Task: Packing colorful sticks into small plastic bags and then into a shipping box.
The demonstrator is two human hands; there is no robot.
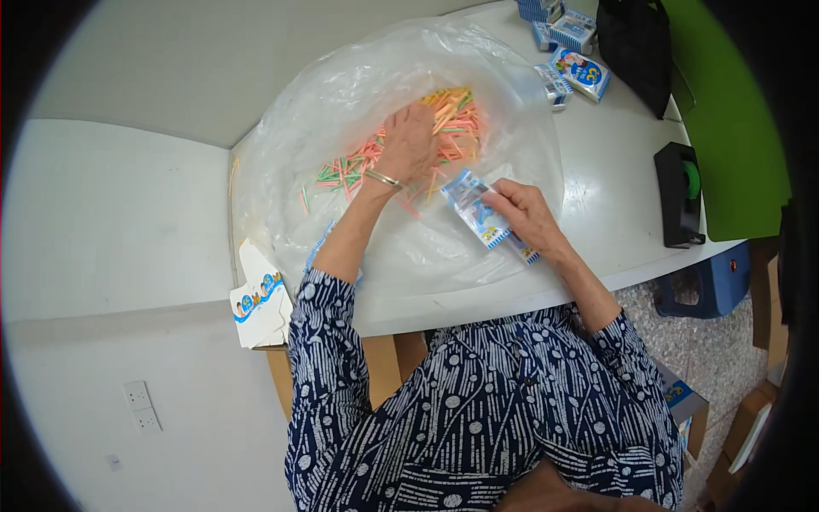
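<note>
A pile of thin pink, green, yellow and orange sticks [461, 128] lies on a large clear plastic sheet or bag [299, 111] spread over the table. My left hand [409, 145], with a bracelet at its wrist, reaches into the pile. Its back faces up and its fingertips are hidden, so I cannot tell whether it grips any sticks. Lower right of the pile, my right hand [525, 213] is closed on a flat clear packet [473, 205] with blue-and-white print, thumb on top. Part of a second similar packet [523, 249] shows beneath that hand.
Several blue-and-white packs [582, 72] lie at the far right beside a black bag [636, 51]. A black tape dispenser [678, 196] stands near the table's right edge. Printed white cards [260, 299] are at the near left. A blue stool [704, 282] stands on the floor at right.
</note>
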